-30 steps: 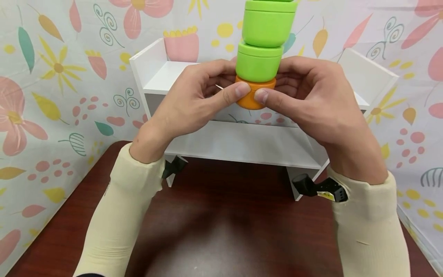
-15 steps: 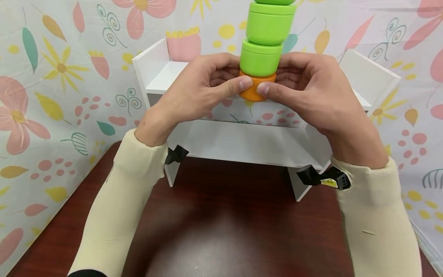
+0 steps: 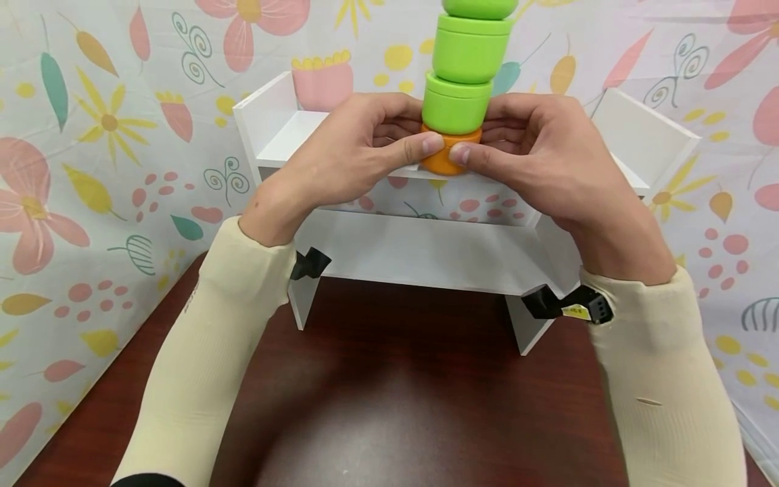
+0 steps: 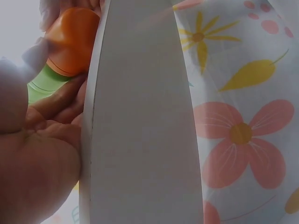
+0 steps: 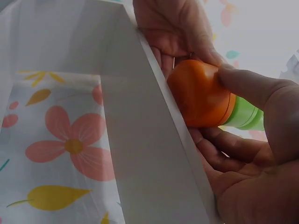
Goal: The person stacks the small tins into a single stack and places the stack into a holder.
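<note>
An upright stack of round lidded containers rises between my hands in the head view. Its lowest piece is a small orange container (image 3: 449,159); green containers (image 3: 458,103) sit on top of it, and the uppermost is cut off by the frame. My left hand (image 3: 341,152) grips the orange container from the left, thumb on its front. My right hand (image 3: 560,159) grips it from the right, thumb beside the other. The fingertips behind are hidden. In the right wrist view the rounded orange bottom (image 5: 201,93) is close to the shelf edge (image 5: 180,126).
A white two-level shelf (image 3: 420,247) with raised side panels (image 3: 648,132) stands on a dark reddish-brown table (image 3: 389,406). Behind it and at both sides hangs a flower-patterned cloth (image 3: 152,135). Small black wrist cameras (image 3: 310,264) project from the sleeves.
Both hands have raised the stack slightly, mostly in the first half second. The stack now leans less to the right. Both hands keep hold of the orange container.
</note>
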Demonstrator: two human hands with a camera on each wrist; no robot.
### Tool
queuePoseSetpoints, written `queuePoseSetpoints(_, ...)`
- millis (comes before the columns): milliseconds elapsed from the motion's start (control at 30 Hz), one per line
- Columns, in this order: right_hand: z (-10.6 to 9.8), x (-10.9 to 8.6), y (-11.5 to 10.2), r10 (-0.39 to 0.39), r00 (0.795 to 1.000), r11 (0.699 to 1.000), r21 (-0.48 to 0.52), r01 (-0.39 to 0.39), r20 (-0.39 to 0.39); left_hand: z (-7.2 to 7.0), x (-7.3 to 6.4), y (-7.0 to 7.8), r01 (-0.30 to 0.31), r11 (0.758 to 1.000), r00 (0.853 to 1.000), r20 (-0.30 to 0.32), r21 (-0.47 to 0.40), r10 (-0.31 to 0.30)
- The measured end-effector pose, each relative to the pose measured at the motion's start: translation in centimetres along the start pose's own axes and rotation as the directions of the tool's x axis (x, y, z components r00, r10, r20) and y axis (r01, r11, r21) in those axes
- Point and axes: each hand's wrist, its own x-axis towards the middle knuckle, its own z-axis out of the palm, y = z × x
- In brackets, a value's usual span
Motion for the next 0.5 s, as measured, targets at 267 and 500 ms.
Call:
queuePoseSetpoints(267,-0.34,0.3,0.29,0.024,1.0,0.998,-0.05,-0.024,0.016,0.07,0.34,-0.12,0.011,1.0,1.0,0.012,0.021,-0.012)
queuePoseSetpoints(500,-0.35,0.42,0.32,0.033,0.999,0.997,-0.072,-0.031,0.027,0.02,0.36,-0.12,0.022,0.999,1.0,0.015,0.031,-0.023)
